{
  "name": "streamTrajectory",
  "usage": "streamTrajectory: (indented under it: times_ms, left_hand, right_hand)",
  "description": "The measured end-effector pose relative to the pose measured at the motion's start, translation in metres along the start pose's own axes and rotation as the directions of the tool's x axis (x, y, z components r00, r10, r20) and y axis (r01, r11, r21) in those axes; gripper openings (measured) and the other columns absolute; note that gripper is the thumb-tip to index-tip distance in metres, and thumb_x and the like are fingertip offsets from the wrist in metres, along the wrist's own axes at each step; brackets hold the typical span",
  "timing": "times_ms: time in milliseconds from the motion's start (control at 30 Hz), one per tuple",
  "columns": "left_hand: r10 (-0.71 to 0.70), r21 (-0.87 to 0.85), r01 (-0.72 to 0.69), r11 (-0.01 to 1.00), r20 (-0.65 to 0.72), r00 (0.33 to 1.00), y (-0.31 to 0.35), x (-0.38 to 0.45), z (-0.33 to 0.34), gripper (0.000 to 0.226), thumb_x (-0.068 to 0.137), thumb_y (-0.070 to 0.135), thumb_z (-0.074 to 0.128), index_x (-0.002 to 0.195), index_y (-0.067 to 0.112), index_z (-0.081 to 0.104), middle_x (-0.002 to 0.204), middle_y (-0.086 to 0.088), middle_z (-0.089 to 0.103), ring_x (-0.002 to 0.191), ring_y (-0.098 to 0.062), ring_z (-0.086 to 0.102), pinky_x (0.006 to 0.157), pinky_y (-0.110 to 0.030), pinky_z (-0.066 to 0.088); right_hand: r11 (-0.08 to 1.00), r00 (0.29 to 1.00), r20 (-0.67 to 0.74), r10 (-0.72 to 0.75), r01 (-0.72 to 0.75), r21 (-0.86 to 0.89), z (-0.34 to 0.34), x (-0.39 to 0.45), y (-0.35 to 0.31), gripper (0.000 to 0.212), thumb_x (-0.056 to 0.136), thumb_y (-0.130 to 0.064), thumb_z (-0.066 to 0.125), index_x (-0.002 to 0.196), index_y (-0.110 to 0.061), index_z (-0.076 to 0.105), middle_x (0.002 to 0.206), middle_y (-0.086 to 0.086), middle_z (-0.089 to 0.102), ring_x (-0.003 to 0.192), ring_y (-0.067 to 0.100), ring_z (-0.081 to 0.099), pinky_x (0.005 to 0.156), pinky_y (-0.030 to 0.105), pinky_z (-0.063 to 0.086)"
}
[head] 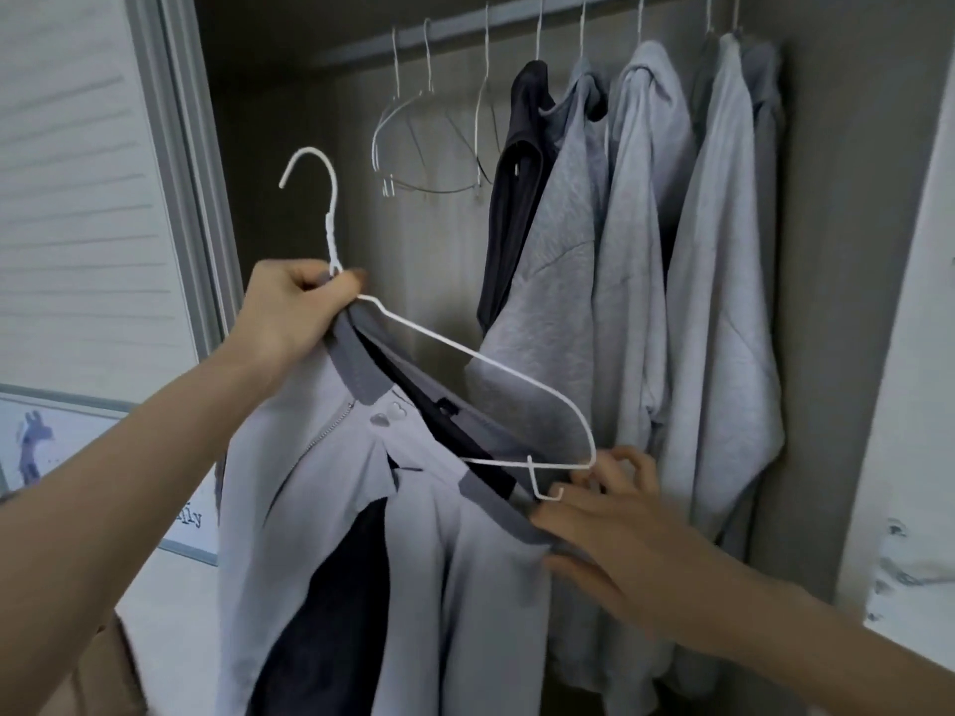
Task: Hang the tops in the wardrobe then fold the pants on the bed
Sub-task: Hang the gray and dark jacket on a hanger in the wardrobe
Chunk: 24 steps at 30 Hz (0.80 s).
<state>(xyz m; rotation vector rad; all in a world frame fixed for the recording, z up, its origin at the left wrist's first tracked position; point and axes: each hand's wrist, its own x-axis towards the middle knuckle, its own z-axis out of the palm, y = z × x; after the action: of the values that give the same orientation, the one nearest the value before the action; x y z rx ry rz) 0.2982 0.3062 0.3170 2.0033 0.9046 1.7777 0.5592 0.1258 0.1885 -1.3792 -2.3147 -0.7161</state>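
I hold a light grey top (320, 509) with a darker grey collar and dark inner lining in front of the open wardrobe. My left hand (297, 312) grips the neck of a white wire hanger (480, 359) together with the top's collar. The hanger tilts down to the right, with its right end outside the garment. My right hand (615, 524) pinches the collar's edge just below that right end of the hanger, fingers curled around the fabric. The wardrobe rail (496, 23) runs across the top.
Several grey tops (635, 250) and one dark top (517, 188) hang at the right of the rail. Three empty wire hangers (429, 142) hang to their left. A white slatted sliding door (88, 198) stands at left, with a framed picture (36, 447) below it.
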Motion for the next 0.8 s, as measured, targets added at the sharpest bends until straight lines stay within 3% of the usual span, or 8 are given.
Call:
streamTrajectory:
  times_ms: [133,233,333,400,467,567,733,800]
  left_hand:
    - [-0.004,0.086,0.010,0.996,-0.074,0.997,-0.017,-0.008,0.000,0.043,0.080,0.026,0.064,0.056,0.001,0.039,0.056,-0.002,0.031,0.056,-0.013,0.028,0.055,-0.028,0.026]
    - [0.014,0.107,-0.011,0.994,-0.019,1.000,-0.020,-0.013,0.001,0.044,0.083,0.020,0.063,0.055,0.007,0.031,0.056,-0.002,0.027,0.057,-0.013,0.025,0.057,-0.031,0.023]
    - [0.053,0.151,-0.057,0.987,0.035,0.998,-0.013,-0.024,0.008,0.046,0.084,0.017,0.063,0.054,0.011,0.028,0.053,0.001,0.028,0.055,-0.013,0.024,0.057,-0.031,0.024]
    - [0.111,0.198,-0.135,0.971,0.128,0.986,0.000,-0.038,0.024,0.048,0.084,0.024,0.063,0.053,0.013,0.029,0.049,0.001,0.029,0.052,-0.013,0.026,0.055,-0.032,0.028]
    - [0.190,0.240,-0.233,0.942,0.189,0.963,0.018,-0.051,0.043,0.051,0.083,0.039,0.060,0.053,0.011,0.031,0.050,-0.005,0.032,0.052,-0.018,0.029,0.053,-0.035,0.032]
    - [0.273,0.302,-0.309,0.902,0.154,0.949,0.038,-0.056,0.059,0.063,0.086,0.055,0.059,0.055,0.009,0.030,0.049,-0.005,0.031,0.051,-0.023,0.030,0.050,-0.035,0.032]
    - [0.327,0.432,-0.370,0.823,0.174,0.929,0.017,-0.047,0.030,0.070,0.084,0.071,0.046,0.052,0.009,0.046,0.047,-0.004,0.044,0.050,-0.023,0.045,0.051,-0.036,0.038]
    - [0.293,0.428,-0.338,0.838,0.168,0.941,0.001,-0.043,0.013,0.073,0.083,0.075,0.045,0.053,0.009,0.053,0.048,-0.005,0.050,0.050,-0.020,0.047,0.049,-0.031,0.036]
  right_hand:
    - [0.984,0.970,-0.214,-0.113,0.080,-0.157,-0.004,-0.005,0.013,0.017,0.090,-0.034,0.046,0.090,-0.032,0.063,0.085,-0.016,0.058,0.092,0.016,0.043,0.084,0.041,0.031]
    - [0.981,0.949,-0.312,-0.056,-0.007,-0.196,-0.013,0.001,0.033,0.012,0.089,-0.023,0.046,0.098,-0.029,0.051,0.085,-0.010,0.059,0.088,0.019,0.044,0.080,0.042,0.036]
    - [0.993,0.930,-0.348,0.115,-0.098,0.066,-0.028,0.017,0.045,0.017,0.095,-0.024,0.038,0.108,-0.025,0.047,0.097,-0.004,0.053,0.085,0.017,0.050,0.069,0.036,0.047]
    - [0.939,0.884,-0.395,0.251,-0.123,0.322,-0.036,0.037,0.039,0.019,0.098,-0.029,0.031,0.109,-0.029,0.047,0.098,-0.008,0.048,0.086,0.007,0.049,0.075,0.022,0.044]
    - [0.883,0.864,-0.406,0.298,-0.087,0.462,-0.037,0.060,0.026,0.019,0.099,-0.025,0.030,0.104,-0.029,0.048,0.095,-0.004,0.052,0.086,0.009,0.051,0.077,0.026,0.045]
    - [0.857,0.894,-0.329,0.303,-0.105,0.505,-0.031,0.080,0.005,0.018,0.099,-0.022,0.028,0.099,-0.023,0.046,0.083,0.002,0.053,0.076,0.015,0.052,0.068,0.038,0.046]
    - [0.757,0.783,-0.402,0.475,-0.130,0.640,-0.045,0.077,0.023,0.020,0.101,-0.009,0.034,0.098,-0.020,0.050,0.079,-0.009,0.055,0.071,0.001,0.051,0.067,0.020,0.040]
    - [0.757,0.758,-0.421,0.499,-0.144,0.638,-0.052,0.072,0.034,0.020,0.100,-0.005,0.038,0.096,-0.018,0.053,0.083,-0.013,0.055,0.076,-0.004,0.051,0.070,0.012,0.038]
